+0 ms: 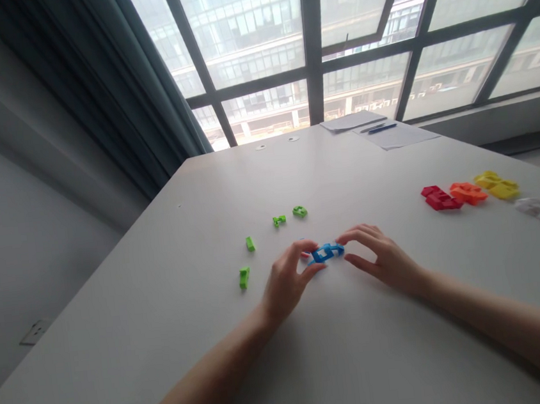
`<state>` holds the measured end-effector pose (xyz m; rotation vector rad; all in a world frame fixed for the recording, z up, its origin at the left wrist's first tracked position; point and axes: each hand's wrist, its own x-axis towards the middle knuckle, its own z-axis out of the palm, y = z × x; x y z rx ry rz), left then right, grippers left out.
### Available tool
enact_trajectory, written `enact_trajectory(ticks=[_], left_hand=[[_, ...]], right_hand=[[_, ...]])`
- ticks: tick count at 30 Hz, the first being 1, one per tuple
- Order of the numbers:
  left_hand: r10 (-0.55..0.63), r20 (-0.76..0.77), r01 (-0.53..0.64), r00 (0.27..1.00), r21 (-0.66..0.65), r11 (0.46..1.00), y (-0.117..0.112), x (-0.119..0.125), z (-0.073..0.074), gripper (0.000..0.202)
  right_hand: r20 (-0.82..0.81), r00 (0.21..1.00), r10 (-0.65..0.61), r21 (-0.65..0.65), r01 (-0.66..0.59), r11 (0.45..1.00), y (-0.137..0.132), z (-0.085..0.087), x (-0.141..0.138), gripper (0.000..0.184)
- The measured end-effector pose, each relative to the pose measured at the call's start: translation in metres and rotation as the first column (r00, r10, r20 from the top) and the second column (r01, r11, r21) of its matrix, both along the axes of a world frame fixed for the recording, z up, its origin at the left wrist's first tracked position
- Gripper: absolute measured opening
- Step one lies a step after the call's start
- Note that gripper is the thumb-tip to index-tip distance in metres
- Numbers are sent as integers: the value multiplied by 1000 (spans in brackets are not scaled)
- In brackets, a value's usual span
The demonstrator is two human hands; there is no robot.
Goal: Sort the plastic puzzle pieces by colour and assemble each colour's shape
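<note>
Blue piece (322, 254) sat at twelve o'clock before you, pinched in your left hand (284, 279), seemingly for steadiness, while your right hand (386, 260) framed its three-o'clock end, contact unclear, green pieces (250, 244) lying apart around ten o'clock.

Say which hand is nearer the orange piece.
Right. The right hand is left of the orange piece and nearer the person, at the right end of the blue piece. The left hand is farther left, at the blue piece's left end.
</note>
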<state>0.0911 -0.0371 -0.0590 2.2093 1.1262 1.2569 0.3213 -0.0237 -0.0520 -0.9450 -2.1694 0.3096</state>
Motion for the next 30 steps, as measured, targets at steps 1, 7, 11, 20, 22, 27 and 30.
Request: enact_trajectory(ticks=[1, 7, 11, 20, 22, 27, 30], left_hand=[[-17, -26, 17, 1000, 20, 1000, -1, 0, 0, 25], [-87, -127, 99, 988, 94, 991, -3, -1, 0, 28], [-92, -175, 114, 980, 120, 986, -4, -1, 1, 25], [23, -249, 21, 968, 174, 984, 4, -5, 5, 35], [83, -233, -48, 969, 151, 987, 8, -6, 4, 32], [166, -185, -161, 969, 46, 986, 16, -7, -1, 24], [169, -170, -173, 971, -9, 985, 19, -8, -3, 23]], right_hand=[[29, 999, 24, 20, -24, 1000, -1, 0, 0, 18], [84, 992, 90, 65, -95, 993, -1, -1, 1, 20], [99, 989, 109, 58, -115, 992, -2, -1, 1, 20], [58, 998, -6, 60, 3, 998, 9, 3, 11, 17], [36, 996, -87, 54, 85, 995, 19, 5, 20, 18], [7, 971, -238, -62, 238, 969, 48, 3, 43, 25], [34, 966, -258, -117, 260, 959, 64, -6, 50, 27]])
